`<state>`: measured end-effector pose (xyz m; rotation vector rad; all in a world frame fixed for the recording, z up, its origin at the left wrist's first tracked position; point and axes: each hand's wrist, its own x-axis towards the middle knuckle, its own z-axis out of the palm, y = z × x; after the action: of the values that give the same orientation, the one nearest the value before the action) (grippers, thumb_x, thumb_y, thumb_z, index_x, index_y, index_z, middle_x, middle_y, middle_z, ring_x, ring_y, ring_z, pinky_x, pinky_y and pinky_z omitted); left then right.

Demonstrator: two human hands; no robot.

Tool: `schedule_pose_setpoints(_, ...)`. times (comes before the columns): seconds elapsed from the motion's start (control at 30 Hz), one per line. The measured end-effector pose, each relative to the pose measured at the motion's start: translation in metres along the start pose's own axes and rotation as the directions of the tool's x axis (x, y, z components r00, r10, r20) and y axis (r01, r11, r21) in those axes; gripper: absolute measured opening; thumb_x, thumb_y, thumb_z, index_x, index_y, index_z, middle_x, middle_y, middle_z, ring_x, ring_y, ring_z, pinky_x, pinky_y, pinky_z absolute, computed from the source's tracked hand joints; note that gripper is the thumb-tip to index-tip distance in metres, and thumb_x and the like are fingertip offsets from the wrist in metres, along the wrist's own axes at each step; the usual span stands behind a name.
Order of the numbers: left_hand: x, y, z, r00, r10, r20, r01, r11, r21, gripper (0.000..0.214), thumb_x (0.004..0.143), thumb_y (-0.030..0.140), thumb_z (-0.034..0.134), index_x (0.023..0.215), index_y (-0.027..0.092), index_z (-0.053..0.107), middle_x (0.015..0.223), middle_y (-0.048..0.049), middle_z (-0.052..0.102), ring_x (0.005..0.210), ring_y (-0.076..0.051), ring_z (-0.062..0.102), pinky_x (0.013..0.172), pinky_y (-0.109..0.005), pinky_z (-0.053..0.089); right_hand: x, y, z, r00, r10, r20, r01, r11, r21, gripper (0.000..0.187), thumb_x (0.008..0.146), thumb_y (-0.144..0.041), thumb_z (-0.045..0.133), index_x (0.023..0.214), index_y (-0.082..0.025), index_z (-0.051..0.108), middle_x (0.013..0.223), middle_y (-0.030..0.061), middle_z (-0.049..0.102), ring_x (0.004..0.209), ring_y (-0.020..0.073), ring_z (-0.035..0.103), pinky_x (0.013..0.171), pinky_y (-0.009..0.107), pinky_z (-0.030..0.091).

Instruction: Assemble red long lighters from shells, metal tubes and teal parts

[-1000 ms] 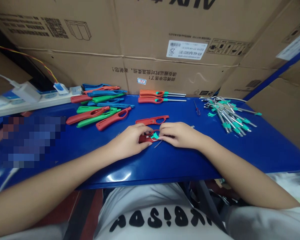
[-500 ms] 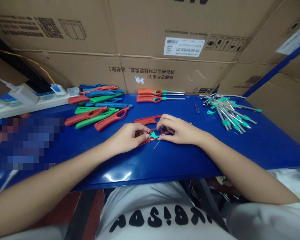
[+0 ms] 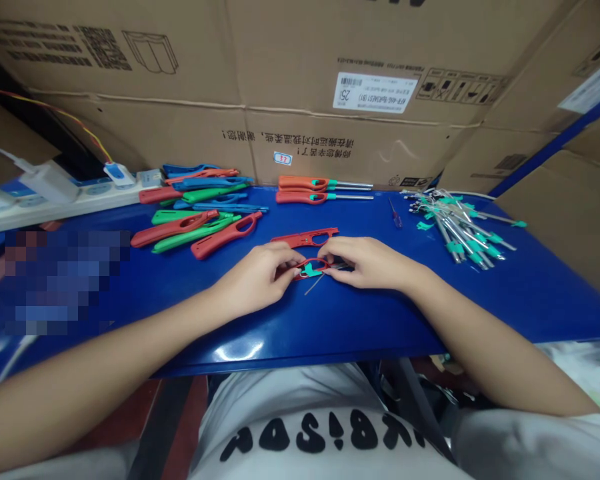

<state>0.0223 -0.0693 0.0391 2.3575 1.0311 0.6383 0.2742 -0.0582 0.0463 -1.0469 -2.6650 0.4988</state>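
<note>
Between my hands, just above the blue table (image 3: pixel 280 327), is a red lighter casing half (image 3: pixel 304 263) with a loop opening. A green trigger piece (image 3: pixel 310 270) sits in that loop, and a thin rod sticks out below it. My left hand (image 3: pixel 260 277) pinches the casing on its handle side. With thumb and fingertips closed, my right hand (image 3: pixel 367 263) grips the casing's front end beside the trigger; part of a metal tube shows under the fingers. Behind them lies another red casing half (image 3: pixel 295 239), flat on the table.
Red, green and blue casing halves (image 3: pixel 200 233) are piled at back left, beside a white power strip (image 3: pixel 85 199). Two finished-looking lighters (image 3: pixel 325 190) lie at the back. Rightward are a small screwdriver (image 3: pixel 395 215) and a heap of metal tubes with green triggers (image 3: pixel 460 230). Cardboard (image 3: pixel 180 120) stands behind.
My right hand's fingers have come down from above the loop and closed nearer the trigger. The rear casing half shows more fully now. My left hand keeps its hold.
</note>
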Motion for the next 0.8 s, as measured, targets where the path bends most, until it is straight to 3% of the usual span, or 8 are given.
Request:
schedule_pose_setpoints(0.2, 0.0, -0.006, 0.002, 0.999, 0.045, 0.011, -0.046, 0.999, 0.024, 0.026, 0.094, 0.022, 0.057, 0.113, 0.017, 0.074, 0.103, -0.0069, 0.073, 0.091, -0.02, 0.068, 0.08, -0.03, 0.053, 0.0, 0.002, 0.001, 1.0, -0.002, -0.005, 0.002, 1.0, -0.01, 0.014, 0.091, -0.02, 0.061, 0.105, -0.02, 0.064, 0.096, 0.0032, 0.069, 0.08, 0.0158, 0.061, 0.068, 0.025, 0.039)
schedule_pose_setpoints(0.33, 0.002, -0.009, 0.002, 0.999, 0.048, 0.012, -0.048, 0.998, 0.029, 0.027, 0.097, 0.027, 0.055, 0.111, 0.016, 0.074, 0.102, -0.0078, 0.074, 0.092, -0.021, 0.069, 0.084, -0.031, 0.053, 0.0, 0.001, 0.0, 1.0, -0.008, -0.006, 0.007, 1.0, -0.018, 0.015, 0.091, -0.021, 0.061, 0.105, -0.019, 0.065, 0.095, 0.0038, 0.07, 0.078, 0.0157, 0.061, 0.067, 0.025, 0.039)
schedule_pose_setpoints(0.5, 0.002, -0.01, 0.001, 0.999, 0.034, -0.023, -0.033, 0.998, 0.045, 0.032, 0.097, 0.034, 0.056, 0.118, 0.016, 0.071, 0.109, -0.0086, 0.072, 0.092, -0.021, 0.068, 0.083, -0.032, 0.055, -0.001, 0.006, -0.002, 1.0, 0.02, 0.0, -0.02, 0.996, 0.088, 0.021, 0.09, -0.021, 0.061, 0.11, -0.019, 0.068, 0.089, 0.0023, 0.07, 0.07, 0.0133, 0.058, 0.065, 0.024, 0.04)
schedule_pose_setpoints(0.67, 0.0, -0.011, -0.001, 0.993, 0.106, 0.043, -0.113, 0.969, 0.222, 0.036, 0.094, 0.037, 0.06, 0.123, 0.017, 0.069, 0.118, -0.0106, 0.067, 0.111, -0.028, 0.061, 0.1, -0.043, 0.051, -0.001, 0.016, -0.005, 0.993, 0.118, 0.023, -0.12, 0.973, 0.196, 0.031, 0.09, -0.033, 0.067, 0.115, -0.015, 0.07, 0.082, 0.0027, 0.07, 0.063, 0.0118, 0.054, 0.065, 0.025, 0.042)
schedule_pose_setpoints(0.8, -0.001, -0.012, 0.0, 0.99, 0.111, 0.091, -0.133, 0.942, 0.309, 0.044, 0.093, 0.035, 0.06, 0.132, 0.016, 0.063, 0.127, -0.0128, 0.063, 0.118, -0.03, 0.057, 0.104, -0.048, 0.049, -0.001, 0.019, -0.007, 0.989, 0.147, 0.016, -0.148, 0.968, 0.203, 0.033, 0.09, -0.035, 0.065, 0.114, -0.014, 0.071, 0.083, 0.0035, 0.069, 0.064, 0.0122, 0.054, 0.064, 0.025, 0.042)
